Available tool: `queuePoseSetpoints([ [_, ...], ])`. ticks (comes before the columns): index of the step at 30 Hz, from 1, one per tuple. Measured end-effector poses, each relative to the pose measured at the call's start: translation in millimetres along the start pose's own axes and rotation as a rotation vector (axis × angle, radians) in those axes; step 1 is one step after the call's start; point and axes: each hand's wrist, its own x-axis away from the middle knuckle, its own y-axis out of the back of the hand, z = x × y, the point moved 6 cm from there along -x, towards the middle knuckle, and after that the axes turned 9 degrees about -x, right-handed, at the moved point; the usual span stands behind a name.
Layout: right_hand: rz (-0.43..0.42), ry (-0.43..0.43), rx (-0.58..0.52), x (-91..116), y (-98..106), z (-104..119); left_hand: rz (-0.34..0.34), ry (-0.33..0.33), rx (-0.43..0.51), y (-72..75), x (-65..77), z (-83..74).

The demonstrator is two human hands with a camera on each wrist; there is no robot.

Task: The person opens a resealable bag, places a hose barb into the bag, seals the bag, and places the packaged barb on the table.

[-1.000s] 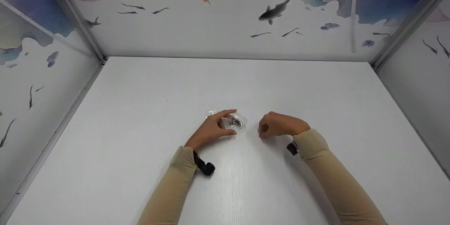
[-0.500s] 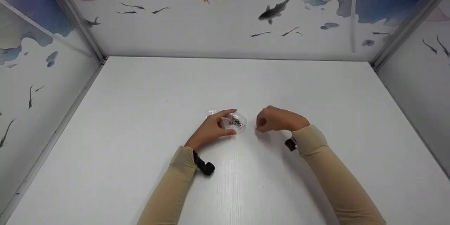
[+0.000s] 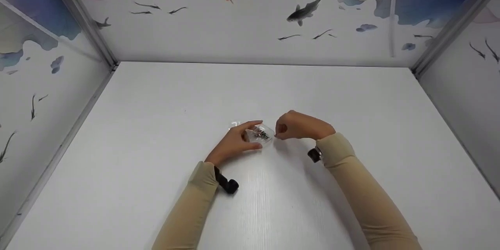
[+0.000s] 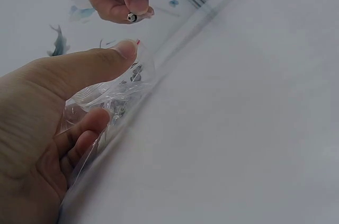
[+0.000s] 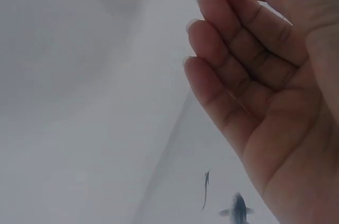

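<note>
In the head view my left hand [image 3: 234, 140] holds a clear plastic bag [image 3: 254, 138], thumb on the near side and forefinger on the far side. Small shiny metal pieces [image 3: 262, 135] lie bunched inside it. A bit of red shows at the bag's edge by the thumb in the left wrist view. My right hand [image 3: 302, 125] is just right of the bag, its fingertips close to the bag's right end. Thumb and forefinger pinch a small silver metal piece [image 4: 132, 17] with a round end. The right hand's other fingers [image 5: 212, 78] are bent beside it.
The white table [image 3: 164, 97] extends around both hands. White panels printed with fish [image 3: 306, 8] and blue shapes stand at the back and both sides, joined by grey metal posts [image 3: 449, 27]. Black camera mounts [image 3: 230, 186] sit at the wrists.
My right hand has moved left and away from me, from a gap beside the bag to its right end, still pinching. The left hand and bag have stayed almost in place.
</note>
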Motion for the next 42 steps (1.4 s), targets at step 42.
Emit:
queuePoseSetpoints([
  [42,-0.04,0.071,-0.002,-15,-1,13,0.027,0.001,-0.003,-0.6,0.1,-1.4],
])
